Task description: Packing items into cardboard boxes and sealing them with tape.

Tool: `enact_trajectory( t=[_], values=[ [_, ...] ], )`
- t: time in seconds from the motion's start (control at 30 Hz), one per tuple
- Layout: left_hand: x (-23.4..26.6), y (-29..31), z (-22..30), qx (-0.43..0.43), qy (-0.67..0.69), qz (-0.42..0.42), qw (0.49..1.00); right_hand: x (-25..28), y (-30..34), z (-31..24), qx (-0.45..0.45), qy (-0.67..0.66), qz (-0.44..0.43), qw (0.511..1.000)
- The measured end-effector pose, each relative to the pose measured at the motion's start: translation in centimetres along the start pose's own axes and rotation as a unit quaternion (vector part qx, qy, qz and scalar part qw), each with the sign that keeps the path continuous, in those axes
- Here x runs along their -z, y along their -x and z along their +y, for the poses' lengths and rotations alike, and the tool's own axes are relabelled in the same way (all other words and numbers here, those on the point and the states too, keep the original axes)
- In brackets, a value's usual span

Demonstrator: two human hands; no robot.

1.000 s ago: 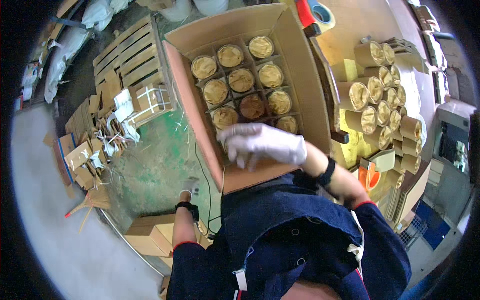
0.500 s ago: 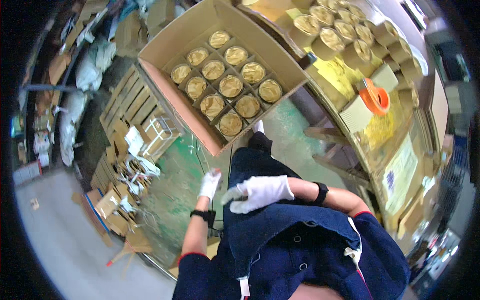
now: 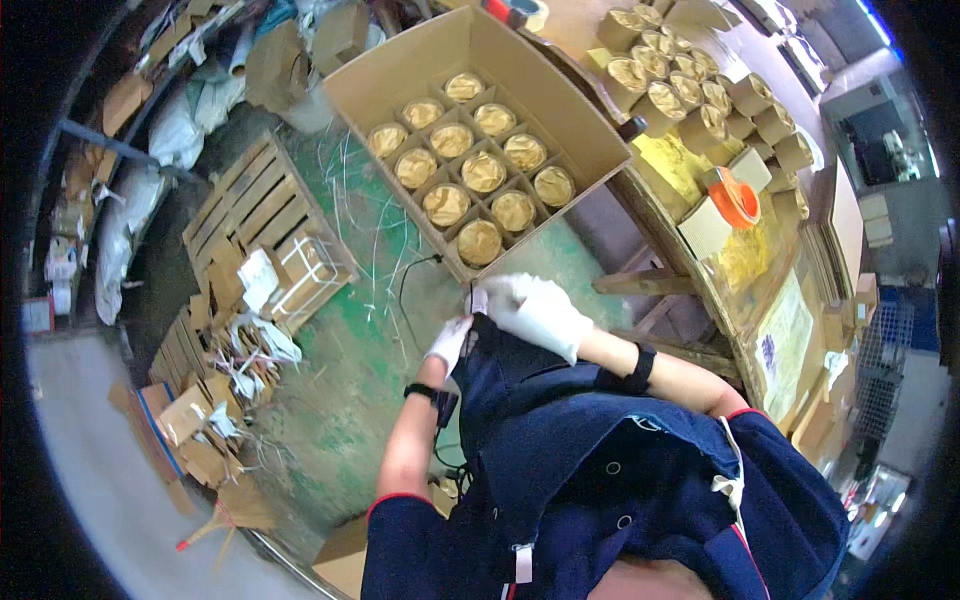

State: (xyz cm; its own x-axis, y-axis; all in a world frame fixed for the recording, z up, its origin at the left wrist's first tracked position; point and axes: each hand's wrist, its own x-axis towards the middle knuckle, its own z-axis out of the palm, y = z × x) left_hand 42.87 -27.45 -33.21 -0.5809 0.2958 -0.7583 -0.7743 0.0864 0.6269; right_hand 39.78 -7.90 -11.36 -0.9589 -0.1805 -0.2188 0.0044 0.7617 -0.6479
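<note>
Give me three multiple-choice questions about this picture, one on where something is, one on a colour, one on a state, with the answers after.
1. Where is the orange tape dispenser?
A. on the workbench
B. on the pallet
C. inside the box

2. What colour are the gloves on the left hand and the right hand?
A. black
B. white
C. yellow

3. How is the big cardboard box?
A. taped shut
B. open and empty
C. open, with round gold-topped packs in its divider cells

Answers: 1 A, the dispenser lies on the bench beside the loose packs at the right. 2 B, both gloves are plainly white. 3 C, the flaps stand open and packs show in the cells.
</note>
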Motion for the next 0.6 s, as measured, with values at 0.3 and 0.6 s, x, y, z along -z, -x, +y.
enact_trajectory(
  t=[0.3, 0.6],
  values=[
    [0.8, -0.8, -2.5, -0.094, -0.223, 0.165, 0.956, 0.3, -6.1, 1.3, 0.233, 0.324, 0.016, 0.917],
    [8.1, 12.6, -16.9, -0.062, -0.356, 0.212, 0.908, 1.0, -7.2, 0.9, 0.271, 0.274, -0.012, 0.923]
  ],
)
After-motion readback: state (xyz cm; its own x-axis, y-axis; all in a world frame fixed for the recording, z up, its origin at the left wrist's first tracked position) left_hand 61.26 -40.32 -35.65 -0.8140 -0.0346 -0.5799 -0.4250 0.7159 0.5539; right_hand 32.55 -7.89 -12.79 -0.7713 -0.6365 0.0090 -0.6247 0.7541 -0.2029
